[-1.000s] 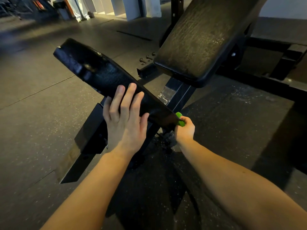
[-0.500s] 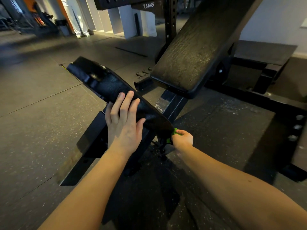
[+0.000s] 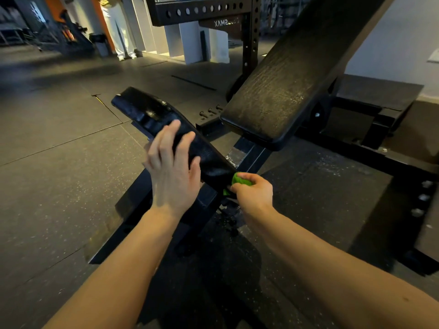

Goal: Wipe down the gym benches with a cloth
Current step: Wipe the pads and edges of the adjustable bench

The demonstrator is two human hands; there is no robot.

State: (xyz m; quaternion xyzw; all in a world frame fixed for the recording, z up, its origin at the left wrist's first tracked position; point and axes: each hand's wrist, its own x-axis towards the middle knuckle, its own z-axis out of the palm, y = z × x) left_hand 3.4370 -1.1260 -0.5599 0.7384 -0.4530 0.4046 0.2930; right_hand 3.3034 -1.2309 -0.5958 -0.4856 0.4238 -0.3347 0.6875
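Your left hand (image 3: 172, 169) lies over the near half of the seat pad (image 3: 152, 115), fingers straight and spread, gripping nothing. Blur hides whether the palm presses the pad. At the seat pad's near end, the green cloth (image 3: 240, 180) is bunched against the edge, with your right hand (image 3: 254, 194) curled round it. To the right of the seat pad rises the tilted back pad (image 3: 292, 74).

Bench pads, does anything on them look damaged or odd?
Yes. The tilted backrest pad has a cracked, scuffed surface with pale streaks near its lower end. The seat pad looks glossy, with no visible tears. The floor mat beside the frame carries pale specks.
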